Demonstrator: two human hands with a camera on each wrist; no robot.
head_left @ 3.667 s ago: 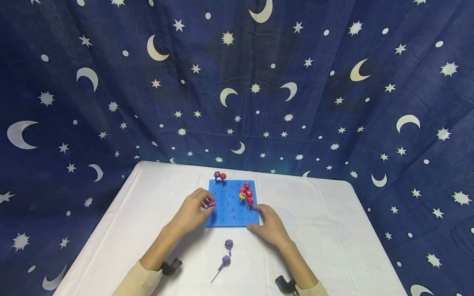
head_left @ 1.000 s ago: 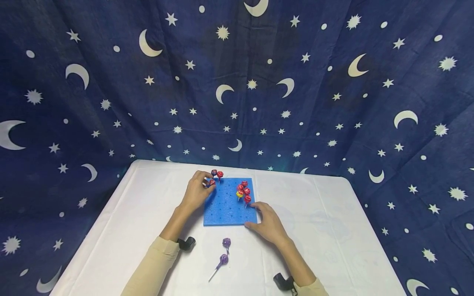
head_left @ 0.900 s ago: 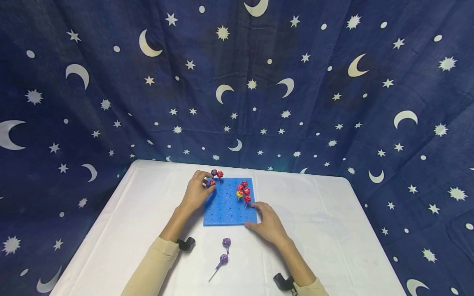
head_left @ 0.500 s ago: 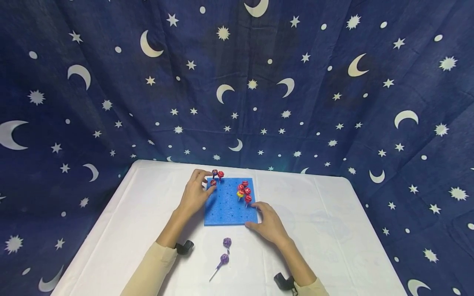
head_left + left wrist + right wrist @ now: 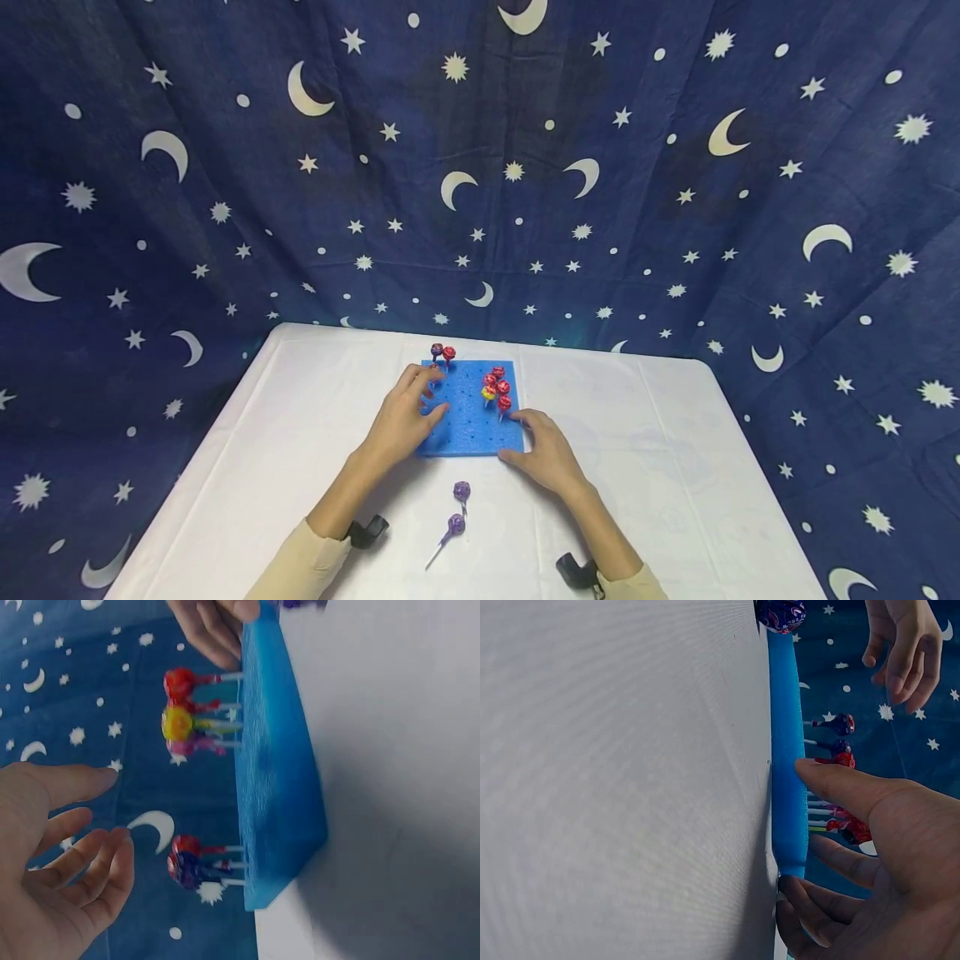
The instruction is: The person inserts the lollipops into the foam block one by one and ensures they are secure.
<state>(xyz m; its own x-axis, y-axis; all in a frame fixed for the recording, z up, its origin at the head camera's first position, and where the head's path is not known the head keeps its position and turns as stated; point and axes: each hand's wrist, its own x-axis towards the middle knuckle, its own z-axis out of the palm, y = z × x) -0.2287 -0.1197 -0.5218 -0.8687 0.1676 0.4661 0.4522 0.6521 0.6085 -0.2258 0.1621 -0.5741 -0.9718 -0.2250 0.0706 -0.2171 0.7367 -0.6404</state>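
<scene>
A blue foam board with rows of small holes lies on the table. My left hand hovers over its left side, fingers spread and nothing between them. Partly behind those fingers stands a lollipop; a dark blue lollipop and a red lollipop stand upright behind it. With thumb at the front edge and fingers by the right side, my right hand holds the board's near right corner. Several red lollipops and a yellow lollipop stand upright in the board's right part.
Two purple lollipops lie on the white tablecloth in front of the board: one purple lollipop farther, another purple lollipop nearer. A dark blue curtain with moons and stars hangs behind the table and at both sides.
My left hand carried a lollipop to the board's back left, where it now stands upright, then let go and drew back toward me. My right hand has stayed at the board's corner.
</scene>
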